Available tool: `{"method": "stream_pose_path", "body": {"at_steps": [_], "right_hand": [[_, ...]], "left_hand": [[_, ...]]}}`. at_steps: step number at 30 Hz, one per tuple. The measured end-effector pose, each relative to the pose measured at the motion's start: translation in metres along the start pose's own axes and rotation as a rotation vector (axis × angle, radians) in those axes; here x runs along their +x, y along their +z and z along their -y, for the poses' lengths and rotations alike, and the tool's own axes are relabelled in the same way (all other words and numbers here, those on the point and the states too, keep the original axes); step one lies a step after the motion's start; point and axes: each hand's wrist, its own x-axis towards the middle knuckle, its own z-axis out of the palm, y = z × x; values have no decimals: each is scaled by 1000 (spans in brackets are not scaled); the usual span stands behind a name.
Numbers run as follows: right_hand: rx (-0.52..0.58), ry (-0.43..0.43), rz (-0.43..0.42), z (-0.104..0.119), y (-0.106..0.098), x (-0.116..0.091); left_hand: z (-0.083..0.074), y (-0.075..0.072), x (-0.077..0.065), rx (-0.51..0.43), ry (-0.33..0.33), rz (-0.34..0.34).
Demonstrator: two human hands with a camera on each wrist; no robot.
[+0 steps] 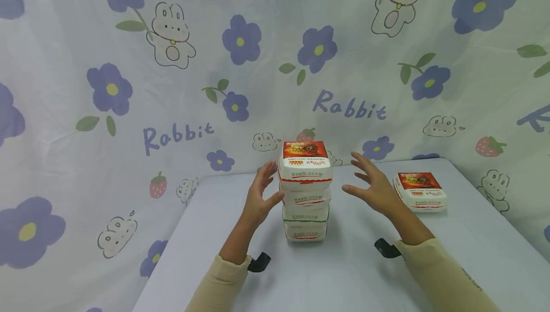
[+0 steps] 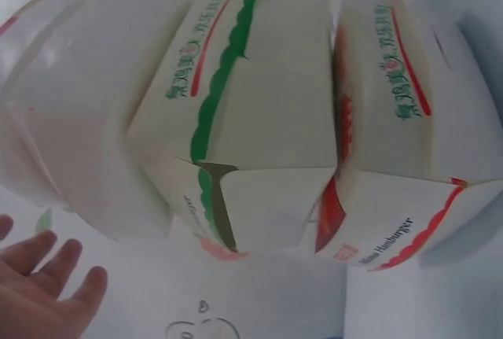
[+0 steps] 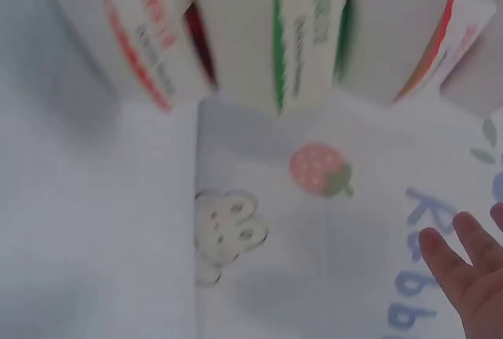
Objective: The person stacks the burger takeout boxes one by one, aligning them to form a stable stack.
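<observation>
A stack of several white paper burger boxes (image 1: 306,216) stands upright on the table. The top box (image 1: 305,166) shows a red burger picture on its lid; a lower one with a green scalloped edge (image 2: 236,79) has slightly gaping sides in the left wrist view. My left hand (image 1: 261,195) is spread at the stack's left side, thumb tip right at the boxes' edge near the joint under the top box. Apart from the stack on its right, my right hand (image 1: 373,188) is held up with fingers spread and nothing in it.
Another burger box (image 1: 421,192) lies on the table at the right, beyond my right forearm. The white table (image 1: 301,283) meets a printed curtain (image 1: 275,78) with flowers and rabbits behind the stack. A dark wrist-worn device (image 1: 259,262) sits at the left cuff.
</observation>
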Motion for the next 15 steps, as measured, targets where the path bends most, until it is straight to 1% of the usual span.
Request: {"method": "stream_pose_path", "body": {"at_steps": [5, 9, 12, 15], "right_hand": [[-144, 73, -17, -30, -29, -11], [-249, 103, -22, -53, -55, -21], [-313, 173, -36, -68, -74, -29], [-347, 272, -41, -86, -95, -38]], "left_hand": [[1, 0, 1, 35, 46, -32], [-1, 0, 3, 29, 47, -57], [-4, 0, 4, 23, 44, -70], [-7, 2, 8, 27, 54, -70]]}}
